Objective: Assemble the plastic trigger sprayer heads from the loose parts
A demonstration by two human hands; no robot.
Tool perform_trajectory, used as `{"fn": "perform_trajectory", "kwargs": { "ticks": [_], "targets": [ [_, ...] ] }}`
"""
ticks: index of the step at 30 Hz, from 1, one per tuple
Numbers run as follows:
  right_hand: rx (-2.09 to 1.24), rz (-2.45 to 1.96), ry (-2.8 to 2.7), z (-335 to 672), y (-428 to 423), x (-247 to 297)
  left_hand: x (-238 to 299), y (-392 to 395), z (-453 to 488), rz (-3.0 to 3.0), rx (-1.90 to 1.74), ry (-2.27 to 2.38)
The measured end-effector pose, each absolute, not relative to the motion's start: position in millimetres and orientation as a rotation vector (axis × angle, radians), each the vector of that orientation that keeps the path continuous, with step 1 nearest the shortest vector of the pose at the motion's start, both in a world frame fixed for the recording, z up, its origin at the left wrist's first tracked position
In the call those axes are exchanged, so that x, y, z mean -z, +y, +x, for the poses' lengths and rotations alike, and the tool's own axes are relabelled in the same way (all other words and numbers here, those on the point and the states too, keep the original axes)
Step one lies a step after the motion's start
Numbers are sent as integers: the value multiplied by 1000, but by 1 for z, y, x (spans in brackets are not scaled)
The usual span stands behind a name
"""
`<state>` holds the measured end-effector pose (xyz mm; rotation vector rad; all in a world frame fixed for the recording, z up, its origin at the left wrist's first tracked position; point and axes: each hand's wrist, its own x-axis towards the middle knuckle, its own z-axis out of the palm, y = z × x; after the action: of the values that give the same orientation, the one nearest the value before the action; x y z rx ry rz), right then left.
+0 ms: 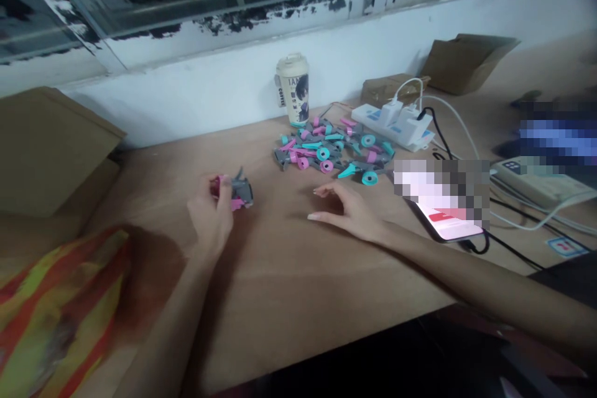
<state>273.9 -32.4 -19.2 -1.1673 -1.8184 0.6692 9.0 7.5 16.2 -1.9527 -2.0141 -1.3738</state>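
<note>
My left hand [213, 211] is closed around a grey-and-pink trigger sprayer head [241, 191], held just over the table; its grey end sticks out to the right of my fingers. To its right, my right hand [347, 208] hovers above the tabletop with thumb and fingers apart and nothing between them. Beyond both hands lies a loose pile of similar sprayer heads [326, 152], grey with pink or teal triggers and collars.
Behind the pile stands a lidded coffee cup [293, 90]. A power strip [392, 121] with chargers and cables sits to the right, near a lit phone [448, 217]. Cardboard boxes [51, 149] and a striped plastic bag [65, 298] occupy the left of the table [289, 298].
</note>
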Motion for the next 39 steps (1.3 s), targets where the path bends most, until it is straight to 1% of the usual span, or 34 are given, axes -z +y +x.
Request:
{"fn": "perform_trajectory", "kwargs": {
  "ticks": [5,9,14,18,22,25,28,31,35,39],
  "targets": [
    [-656,-1200,-1841,274,-31,19,-29,17,-10,-1682,861,-2368],
    [-653,-1195,-1858,275,-31,18,-33,18,-15,-1722,722,-2466],
    [-642,-1185,-1872,275,-30,16,-34,17,-17,-1698,813,-2225],
    [-622,-1155,-1882,275,-29,18,-32,9,6,-1644,860,-2010],
    [-589,-1140,-1886,275,-26,21,-23,-12,53,-1897,717,-1664],
    [-580,-1148,-1888,275,-25,20,-14,-16,84,-2162,704,-1518],
    [-592,-1155,-1892,275,-25,17,-7,4,104,-2438,794,-1601],
    [-626,-1152,-1884,277,-25,14,0,39,116,-2538,945,-1869],
    [-614,-1147,-1854,280,-22,13,4,72,127,-2457,871,-1970],
    [-635,-1151,-1823,280,-20,18,1,74,128,-2430,843,-1926]
  ]
}}
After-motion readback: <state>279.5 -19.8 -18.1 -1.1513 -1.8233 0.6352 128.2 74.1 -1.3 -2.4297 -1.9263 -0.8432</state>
